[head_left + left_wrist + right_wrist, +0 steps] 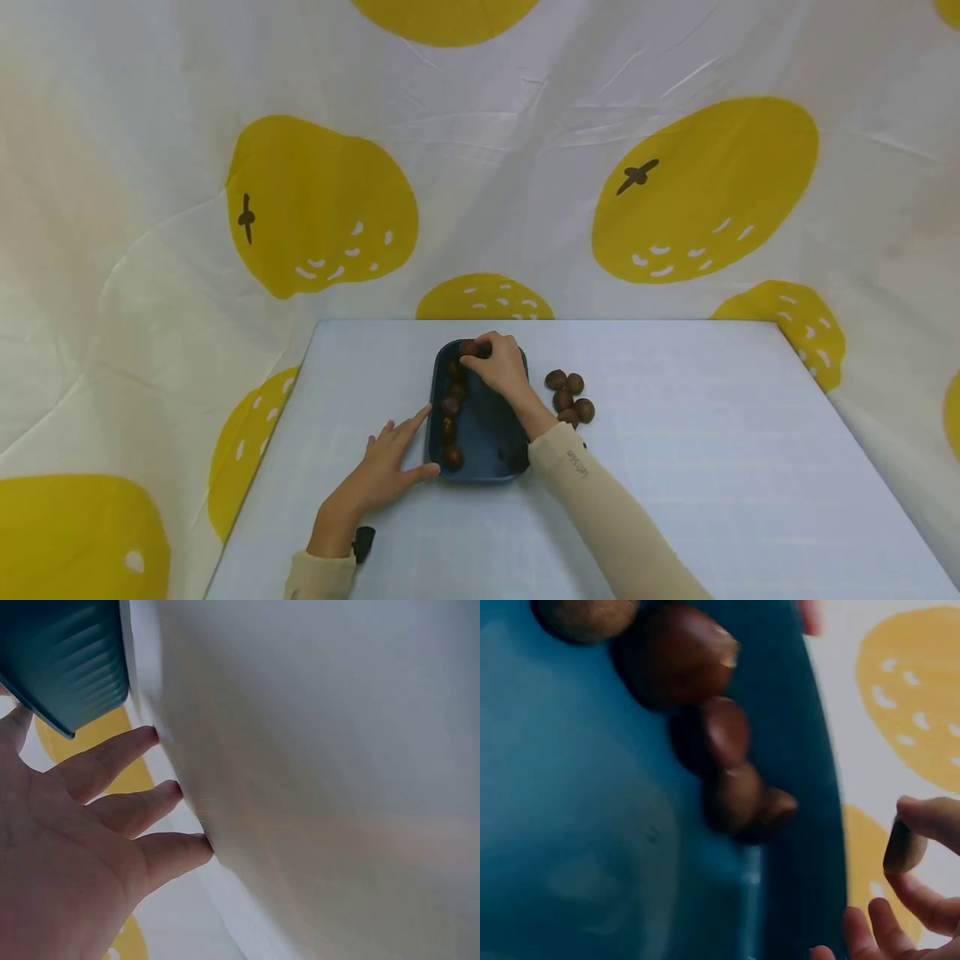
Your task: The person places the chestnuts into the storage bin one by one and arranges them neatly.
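Note:
A blue rectangular tray (487, 479) stands on the table, with a row of brown chestnuts (449, 406) along its left side. My right hand (501, 367) is over the tray's far end. In the right wrist view its thumb and forefinger pinch a chestnut (905, 847), and the other fingers are spread. The left hand (386, 467) lies at the tray's left side, fingers spread and holding nothing. In the left wrist view, a finger and the thumb side reach the tray wall (82, 667), and several fingertips rest on the table.
A small heap of loose chestnuts (564, 400) lies on the table to the right of the tray, partly hidden by the right sleeve (600, 500). Behind the white table (712, 433) hangs a cloth (510, 167) with yellow fruit prints.

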Tool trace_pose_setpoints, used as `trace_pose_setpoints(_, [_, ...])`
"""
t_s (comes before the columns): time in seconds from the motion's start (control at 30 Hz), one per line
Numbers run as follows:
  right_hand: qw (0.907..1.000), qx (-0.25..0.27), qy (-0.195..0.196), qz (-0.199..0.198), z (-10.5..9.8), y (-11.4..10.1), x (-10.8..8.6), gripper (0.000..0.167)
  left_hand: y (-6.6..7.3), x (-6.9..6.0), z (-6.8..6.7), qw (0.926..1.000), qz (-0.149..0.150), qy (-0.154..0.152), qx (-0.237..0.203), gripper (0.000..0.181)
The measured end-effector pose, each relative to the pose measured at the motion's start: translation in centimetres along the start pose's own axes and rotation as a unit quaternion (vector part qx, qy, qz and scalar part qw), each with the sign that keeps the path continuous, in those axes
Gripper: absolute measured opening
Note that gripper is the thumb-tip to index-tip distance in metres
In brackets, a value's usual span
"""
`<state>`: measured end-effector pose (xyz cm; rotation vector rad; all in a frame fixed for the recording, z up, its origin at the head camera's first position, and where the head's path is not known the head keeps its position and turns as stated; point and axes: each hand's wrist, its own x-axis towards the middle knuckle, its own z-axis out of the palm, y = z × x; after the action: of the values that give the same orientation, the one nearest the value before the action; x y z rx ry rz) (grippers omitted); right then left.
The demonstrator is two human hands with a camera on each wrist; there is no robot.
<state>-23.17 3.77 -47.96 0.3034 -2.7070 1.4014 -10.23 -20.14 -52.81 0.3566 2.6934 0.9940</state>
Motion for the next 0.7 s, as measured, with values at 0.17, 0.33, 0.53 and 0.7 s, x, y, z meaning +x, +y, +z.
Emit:
trace_pose_setpoints(0.17, [0.9995,-0.014,0.02,0.019,1.6,0.3,-0.1,0.035,0.0,-0.1,0.0,1.0,0.001,-0.001,-0.004,0.093])
trace_pose_setpoints(0.33, [0.9983,-0.012,0.024,0.052,2.5,0.9,-0.2,0.034,0.0,-0.2,0.0,1.0,0.0,-0.001,-0.002,0.092])
trace_pose_setpoints(0.53, [0.9953,-0.043,0.032,0.081,3.2,1.6,-0.1,0.033,-0.1,-0.1,0.1,1.0,0.003,0.0,0.003,0.092])
trace_pose_setpoints(0.7, [0.991,-0.07,0.021,0.113,3.4,1.8,-0.4,0.033,0.1,-0.2,0.0,1.0,0.005,-0.001,0.003,0.093])
